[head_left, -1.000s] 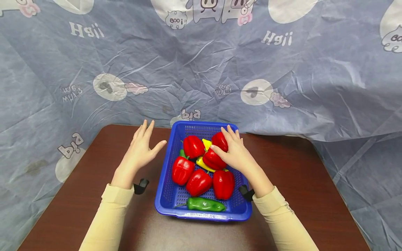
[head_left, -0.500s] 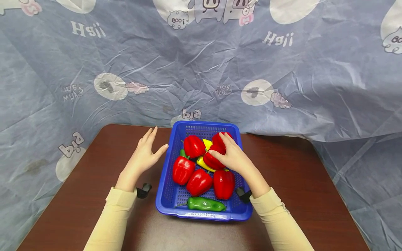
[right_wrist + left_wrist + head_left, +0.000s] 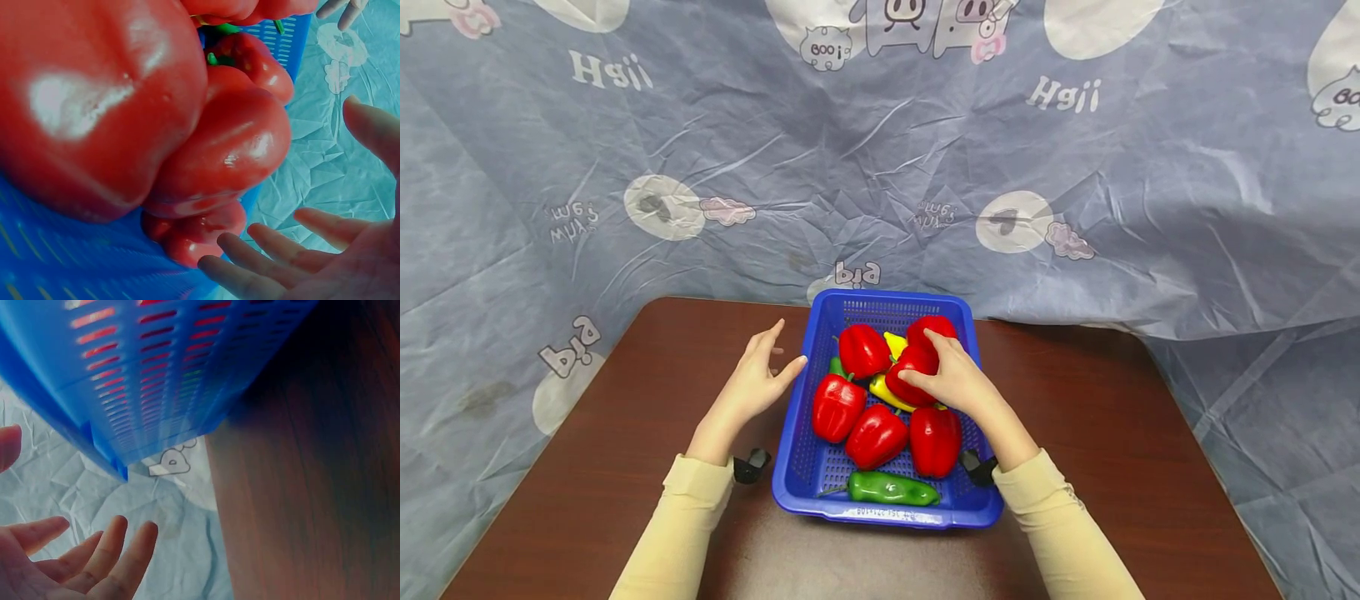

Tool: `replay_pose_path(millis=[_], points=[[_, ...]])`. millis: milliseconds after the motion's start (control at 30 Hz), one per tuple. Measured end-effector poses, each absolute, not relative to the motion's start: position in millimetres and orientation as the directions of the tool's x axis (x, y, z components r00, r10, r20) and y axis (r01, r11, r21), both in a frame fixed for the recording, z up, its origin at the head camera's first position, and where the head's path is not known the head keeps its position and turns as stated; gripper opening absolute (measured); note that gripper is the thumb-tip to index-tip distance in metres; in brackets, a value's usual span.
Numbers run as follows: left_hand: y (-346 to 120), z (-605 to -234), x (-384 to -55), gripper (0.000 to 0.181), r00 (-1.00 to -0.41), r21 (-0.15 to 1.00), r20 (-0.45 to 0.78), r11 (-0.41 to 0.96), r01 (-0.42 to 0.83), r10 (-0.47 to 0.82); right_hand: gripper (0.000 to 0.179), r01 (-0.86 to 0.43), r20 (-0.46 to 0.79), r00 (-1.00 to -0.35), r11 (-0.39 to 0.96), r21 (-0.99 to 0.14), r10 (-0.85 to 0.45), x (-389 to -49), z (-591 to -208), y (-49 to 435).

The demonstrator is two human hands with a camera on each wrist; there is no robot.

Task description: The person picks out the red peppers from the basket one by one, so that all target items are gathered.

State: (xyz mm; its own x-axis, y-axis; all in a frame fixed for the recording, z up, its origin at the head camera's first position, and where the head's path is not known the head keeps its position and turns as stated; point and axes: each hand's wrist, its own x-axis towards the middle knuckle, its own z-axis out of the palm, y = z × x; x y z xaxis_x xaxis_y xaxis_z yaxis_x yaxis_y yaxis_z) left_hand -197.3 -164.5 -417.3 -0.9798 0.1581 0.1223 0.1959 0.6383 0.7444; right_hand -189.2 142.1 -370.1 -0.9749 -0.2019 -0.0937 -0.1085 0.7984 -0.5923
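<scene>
A blue plastic basket [image 3: 793, 505] holds several red bell peppers [image 3: 877, 437], a long green pepper [image 3: 892, 488] near its front wall, and yellow peppers [image 3: 889, 392] partly hidden between the red ones. My right hand [image 3: 958, 382] hovers over the basket's right side, thumb and fingers spread about a red bell pepper [image 3: 913, 373]. In the right wrist view, a gap shows between its fingertips [image 3: 209, 262] and the larger peppers. To the left of the basket, my left hand [image 3: 752, 385] is in the air with fingers apart, its thumb near the left rim.
The basket stands on a dark brown wooden table [image 3: 1075, 400]. Behind the table hangs a wrinkled grey-blue cloth [image 3: 820, 200] with cartoon prints. Bare tabletop lies on both sides of the basket. Black wrist straps [image 3: 751, 467] show at the cuffs.
Both hands have lowered and come nearer the viewer. The left has shifted right toward the basket, and the right's fingers have bent slightly over the peppers. The basket and peppers stay put.
</scene>
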Motion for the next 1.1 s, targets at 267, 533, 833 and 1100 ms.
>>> replay_pose_path(millis=[267,533,833,1100], points=[[-159.9,-426.0,-199.1,0.072,-0.985,0.780,0.104,0.603,0.166,0.137,0.080,-0.062,-0.128,-0.976,0.790,-0.610,-0.175,-195.9,-378.2,145.0],[-158.1,-432.0,-197.6,0.063,-0.985,0.820,0.104,0.548,0.162,0.135,0.076,-0.009,-0.150,-0.979,0.761,-0.648,-0.140,-199.2,-388.9,144.2],[-155.8,-437.8,-198.0,0.058,-0.989,0.856,0.061,0.503,0.120,0.132,0.077,0.051,-0.176,-0.980,0.747,-0.662,-0.090,-201.9,-396.1,141.2],[-153.3,-442.0,-197.5,0.055,-0.991,0.875,0.047,0.473,0.103,0.129,0.081,0.056,-0.174,-0.982,0.770,-0.636,-0.072,-200.6,-398.1,138.6]])
